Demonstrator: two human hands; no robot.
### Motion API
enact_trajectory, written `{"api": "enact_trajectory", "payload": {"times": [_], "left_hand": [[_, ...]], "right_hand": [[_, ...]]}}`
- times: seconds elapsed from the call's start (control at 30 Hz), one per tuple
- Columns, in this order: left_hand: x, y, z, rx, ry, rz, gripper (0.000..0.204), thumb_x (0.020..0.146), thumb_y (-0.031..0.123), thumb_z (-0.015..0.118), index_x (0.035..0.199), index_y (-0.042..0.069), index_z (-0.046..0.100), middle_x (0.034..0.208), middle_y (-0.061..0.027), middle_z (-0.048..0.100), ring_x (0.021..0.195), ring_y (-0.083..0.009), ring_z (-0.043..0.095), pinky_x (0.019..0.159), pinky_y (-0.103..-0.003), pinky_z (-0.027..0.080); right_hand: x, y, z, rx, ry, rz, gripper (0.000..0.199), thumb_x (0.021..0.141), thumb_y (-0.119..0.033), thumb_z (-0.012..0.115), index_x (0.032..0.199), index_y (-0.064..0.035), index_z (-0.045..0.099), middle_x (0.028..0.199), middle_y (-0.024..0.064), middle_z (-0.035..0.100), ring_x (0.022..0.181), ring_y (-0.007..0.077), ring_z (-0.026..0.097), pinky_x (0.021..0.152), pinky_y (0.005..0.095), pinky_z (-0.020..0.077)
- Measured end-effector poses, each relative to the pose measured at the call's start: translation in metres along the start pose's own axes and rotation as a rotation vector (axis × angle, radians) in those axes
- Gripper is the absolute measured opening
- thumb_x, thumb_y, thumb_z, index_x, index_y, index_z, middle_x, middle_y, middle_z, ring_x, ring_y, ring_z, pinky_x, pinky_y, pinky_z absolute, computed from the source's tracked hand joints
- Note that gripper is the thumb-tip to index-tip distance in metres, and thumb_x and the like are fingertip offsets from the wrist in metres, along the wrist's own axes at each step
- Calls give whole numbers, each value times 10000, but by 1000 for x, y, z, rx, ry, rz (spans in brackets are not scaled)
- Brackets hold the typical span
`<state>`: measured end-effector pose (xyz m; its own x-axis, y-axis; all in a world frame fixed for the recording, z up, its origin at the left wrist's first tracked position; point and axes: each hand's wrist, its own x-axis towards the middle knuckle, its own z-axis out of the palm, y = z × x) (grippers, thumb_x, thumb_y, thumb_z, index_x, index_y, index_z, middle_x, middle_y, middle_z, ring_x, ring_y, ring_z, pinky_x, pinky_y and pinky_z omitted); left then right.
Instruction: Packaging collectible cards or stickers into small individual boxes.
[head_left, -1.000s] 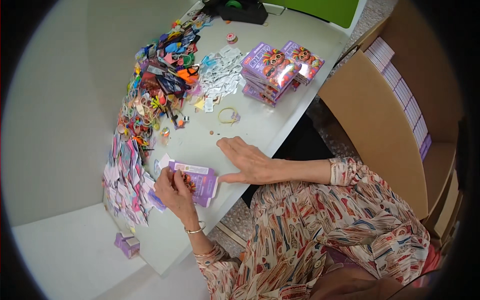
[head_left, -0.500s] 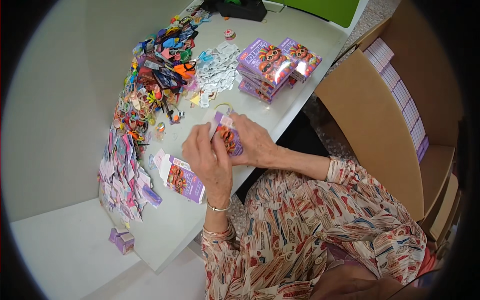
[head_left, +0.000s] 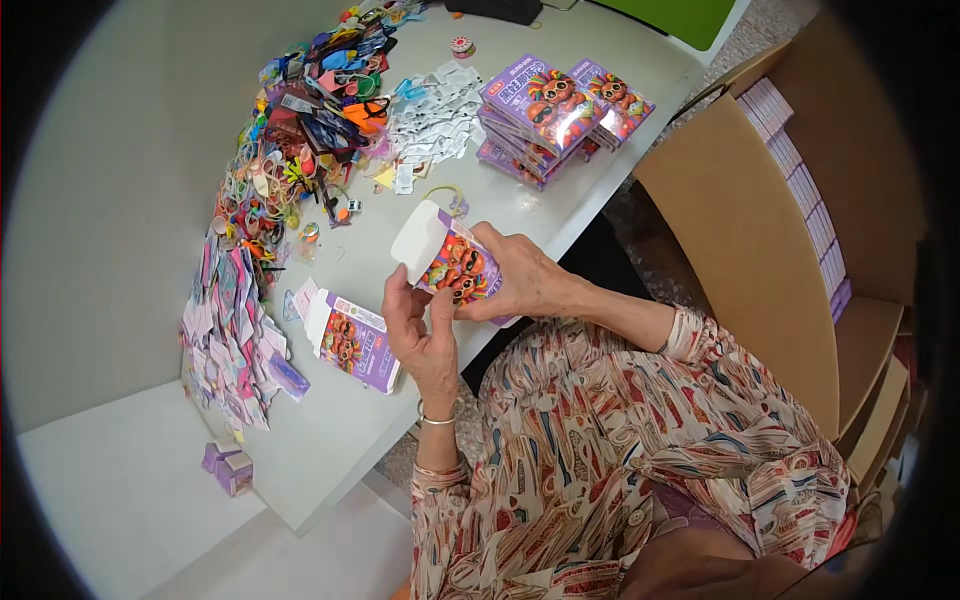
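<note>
A small purple cardboard box (head_left: 468, 268) with cartoon characters on its front is in both my hands above the table. Its white end flap (head_left: 420, 240) stands out toward the upper left. My right hand (head_left: 530, 275) grips the box from the right side, fingers mostly behind it. With fingers and thumb at the flap and lower left edge, my left hand (head_left: 424, 338) holds the other side. Another purple box (head_left: 358, 345), its white flap raised, lies on the table left of my left hand. A yellow-green loop (head_left: 450, 192) lies just beyond the held box.
Purple boxes (head_left: 545, 105) stand stacked at the far right of the table. Along the wall run heaps of small colourful trinkets (head_left: 330, 110), white packets (head_left: 437, 110) and pinkish paper pieces (head_left: 235, 335). A large carton (head_left: 740, 250) with rows of boxes stands at right.
The held box has turned so its front and white flap show more fully. My left hand has shifted down from its top to the lower left edge. The view has shifted slightly.
</note>
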<state>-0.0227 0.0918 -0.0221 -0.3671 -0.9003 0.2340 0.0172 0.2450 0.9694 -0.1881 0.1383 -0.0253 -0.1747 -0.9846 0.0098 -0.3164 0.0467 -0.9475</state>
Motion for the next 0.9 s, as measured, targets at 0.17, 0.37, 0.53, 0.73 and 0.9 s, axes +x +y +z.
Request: {"api": "enact_trajectory", "payload": {"times": [0.17,0.37,0.53,0.73,0.9], "left_hand": [[6,-5,-19,-2,-187,-173,471,858,-32,666,1308,-3,529,1133,-84,607,911,-121,602,782,-244,500],[15,4,-39,-107,-439,-362,585,804,-49,719,1345,13,508,1160,-90,590,1010,-147,615,860,-282,529],[27,24,-36,-126,-607,-288,831,807,47,749,1489,59,275,1373,-156,480,1118,-220,582,934,-357,499],[15,14,-39,168,-677,-198,733,838,147,729,1458,47,352,1349,-185,524,1152,-238,580,984,-365,454],[14,24,-36,470,-681,-89,657,855,132,690,1433,37,391,1328,-211,535,1206,-321,551,997,-396,430]], "right_hand": [[-4,3,-8,116,-124,3,539,659,-312,809,962,20,512,788,168,659,707,256,654,654,360,505],[-6,10,-13,167,-296,-73,609,610,-346,876,999,-5,555,796,117,677,720,223,659,681,344,509],[-7,6,-20,128,-433,-39,610,604,-345,884,1002,-16,559,827,117,680,738,215,662,675,334,512],[-10,15,-15,165,-435,-61,622,622,-313,879,1065,-13,564,886,112,685,768,196,663,691,323,519],[-6,15,-14,179,-430,-66,611,643,-278,871,1103,-15,567,919,104,684,801,175,660,709,321,524]]}}
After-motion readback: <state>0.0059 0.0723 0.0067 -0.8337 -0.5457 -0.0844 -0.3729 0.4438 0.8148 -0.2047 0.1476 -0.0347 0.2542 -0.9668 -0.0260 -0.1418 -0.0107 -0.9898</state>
